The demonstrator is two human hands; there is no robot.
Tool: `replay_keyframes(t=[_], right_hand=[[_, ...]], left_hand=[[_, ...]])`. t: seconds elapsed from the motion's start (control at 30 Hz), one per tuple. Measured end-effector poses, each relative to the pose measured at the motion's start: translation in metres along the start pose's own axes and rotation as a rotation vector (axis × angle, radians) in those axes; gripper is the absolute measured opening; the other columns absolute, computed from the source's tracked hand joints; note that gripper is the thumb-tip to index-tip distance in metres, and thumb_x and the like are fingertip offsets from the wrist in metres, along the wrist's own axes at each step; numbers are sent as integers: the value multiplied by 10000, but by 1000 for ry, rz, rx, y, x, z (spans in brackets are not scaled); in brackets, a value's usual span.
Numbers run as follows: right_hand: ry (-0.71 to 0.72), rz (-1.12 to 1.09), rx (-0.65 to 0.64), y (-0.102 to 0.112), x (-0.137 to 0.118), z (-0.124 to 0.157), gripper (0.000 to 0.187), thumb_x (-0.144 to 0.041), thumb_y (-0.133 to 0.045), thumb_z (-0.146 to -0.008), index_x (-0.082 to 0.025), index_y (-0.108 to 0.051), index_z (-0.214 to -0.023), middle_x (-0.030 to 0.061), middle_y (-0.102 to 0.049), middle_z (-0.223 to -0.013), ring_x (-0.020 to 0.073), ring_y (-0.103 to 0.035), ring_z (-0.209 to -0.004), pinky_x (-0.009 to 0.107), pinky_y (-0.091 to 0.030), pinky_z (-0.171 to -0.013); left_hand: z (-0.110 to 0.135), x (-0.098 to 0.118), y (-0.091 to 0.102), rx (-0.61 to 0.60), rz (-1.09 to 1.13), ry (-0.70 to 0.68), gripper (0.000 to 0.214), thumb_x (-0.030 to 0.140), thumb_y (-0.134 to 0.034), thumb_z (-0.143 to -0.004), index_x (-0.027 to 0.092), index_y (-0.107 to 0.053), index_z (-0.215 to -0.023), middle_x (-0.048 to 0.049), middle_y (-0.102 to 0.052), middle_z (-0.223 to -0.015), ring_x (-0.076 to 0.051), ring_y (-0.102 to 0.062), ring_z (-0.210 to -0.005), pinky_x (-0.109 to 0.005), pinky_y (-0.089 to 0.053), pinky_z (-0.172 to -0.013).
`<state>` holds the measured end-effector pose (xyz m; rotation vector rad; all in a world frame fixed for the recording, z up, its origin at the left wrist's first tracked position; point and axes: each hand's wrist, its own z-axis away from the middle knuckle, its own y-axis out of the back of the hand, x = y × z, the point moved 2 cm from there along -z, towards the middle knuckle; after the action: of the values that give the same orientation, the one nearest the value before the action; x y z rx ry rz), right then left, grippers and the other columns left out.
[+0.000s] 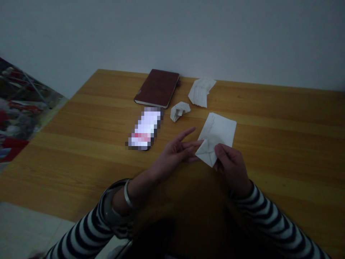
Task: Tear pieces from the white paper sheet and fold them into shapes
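Wood-grain counter (pixel 67 162), left edge and far left corner in view. Closest, over the near edge: both forearms in striped sleeves (pixel 266 212), with a metallic bangle (pixel 127 194) around the left wrist. Right hand (pixel 230 162): clamped on the right side of a folded paper (pixel 207 153), thumb on top. Folded paper: small, white, creased across the upper face, held above the counter, one corner toward the near edge. Left hand (pixel 175 151): fingers apart, tips at the left corner of the folded paper; touching or just beside, not possible to tell. Next, just beyond the folded paper, flat on the counter: white paper sheets (pixel 223 126). Toward the left edge from the sheets: smartphone (pixel 145 126), screen lit and pixelated. Slightly farther, between smartphone and sheets: bent paper piece (pixel 175 112). Close to the far edge: closed red-brown notebook (pixel 159 86), nearer the far left corner, and, to its right, fanned paper stack (pixel 199 91). Beyond the left edge: mixed clutter (pixel 21 108). Behind the far edge: plain wall (pixel 188 36).
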<state>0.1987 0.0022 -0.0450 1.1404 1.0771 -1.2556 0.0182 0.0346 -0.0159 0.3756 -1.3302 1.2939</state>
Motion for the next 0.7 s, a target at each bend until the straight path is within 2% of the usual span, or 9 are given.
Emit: replay_keyframes(t=[0.1,0.2,0.27,0.33,0.4,0.5,0.7], right_hand=[[3,1,70,3,0,-1,448,-497,-545,-918,-196,-505,-588,-49,-451,-476,76,-384,-406,196,-274,-371],[29,46,97,4,-2,-1,462,-491,-549,-916,-196,-505,-563,-46,-457,-455,78,-397,-396,195,-282,-364],[33,48,108,3,-3,1,454,-486,-544,-919,-199,-513,-569,-46,-470,-444,80,-408,-381,196,-293,-356],[36,41,114,0,-4,2,441,-481,-533,-927,-202,-521,-585,-45,-489,-442,84,-426,-371,198,-311,-353],[57,61,101,-4,-6,4,429,-466,-525,-935,-203,-536,-596,-40,-517,-452,90,-461,-383,202,-350,-371],[109,127,78,-8,-11,6,429,-429,-516,-947,-198,-560,-588,-26,-557,-481,100,-518,-430,211,-408,-428],[148,174,68,-8,-14,8,409,-358,-518,-951,-197,-563,-577,-32,-547,-486,98,-514,-446,221,-408,-450]], left_hand=[[-1,3,3,84,-52,-102,631,243,-606,-902,215,-330,-1470,-139,-674,-1253,-192,-716,-971,-293,-569,-852],[0,3,2,145,-188,-191,567,314,-538,-948,203,-337,-1467,-100,-754,-1024,-178,-726,-873,-301,-574,-817],[0,1,0,114,-324,-240,531,314,-588,-922,217,-440,-1423,-60,-760,-914,-161,-715,-815,-276,-570,-776],[2,-1,-3,69,-459,-276,409,284,-667,-866,213,-625,-1266,-55,-761,-944,-165,-707,-852,-270,-563,-795],[3,-3,-4,73,-530,-294,251,266,-709,-826,203,-743,-1067,-59,-765,-1009,-183,-706,-919,-281,-558,-848],[3,-5,-3,144,-495,-271,168,265,-695,-837,218,-776,-976,-46,-772,-1022,-194,-713,-952,-297,-558,-889],[1,-5,-2,156,-393,-220,156,221,-684,-838,189,-772,-964,-53,-785,-946,-185,-733,-857,-278,-592,-783]])
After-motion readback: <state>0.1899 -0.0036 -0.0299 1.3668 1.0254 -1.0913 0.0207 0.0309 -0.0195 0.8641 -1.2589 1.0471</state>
